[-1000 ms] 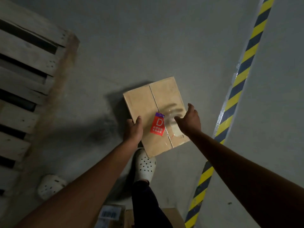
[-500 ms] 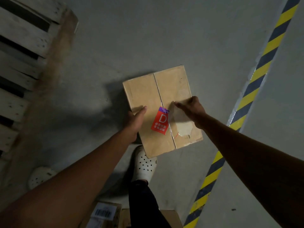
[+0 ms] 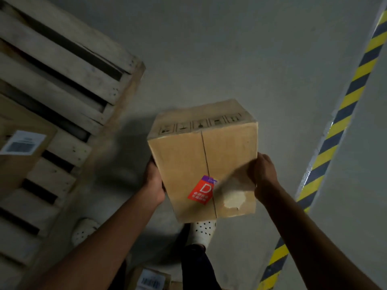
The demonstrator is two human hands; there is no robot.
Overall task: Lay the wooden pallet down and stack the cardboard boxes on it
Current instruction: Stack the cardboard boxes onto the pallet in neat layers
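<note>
Cardboard box (image 3: 201,160) off the floor (image 3: 230,59), tilted, clamped between grips: left grip (image 3: 154,181) clasps its left face, right grip (image 3: 262,174) curls over its right edge.

Bare grey floor (image 3: 209,49) lies open far of and right of the held cardboard box (image 3: 201,164), up to a yellow-black striped line (image 3: 337,130). The wooden pallet (image 3: 62,91) fills the left, a labelled box (image 3: 21,160) on it. Near, white shoes (image 3: 204,229) and another box (image 3: 149,279) crowd the floor.

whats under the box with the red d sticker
Below the cardboard box, a white clog and grey floor show. Its underside and the floor directly beneath are covered.
</note>
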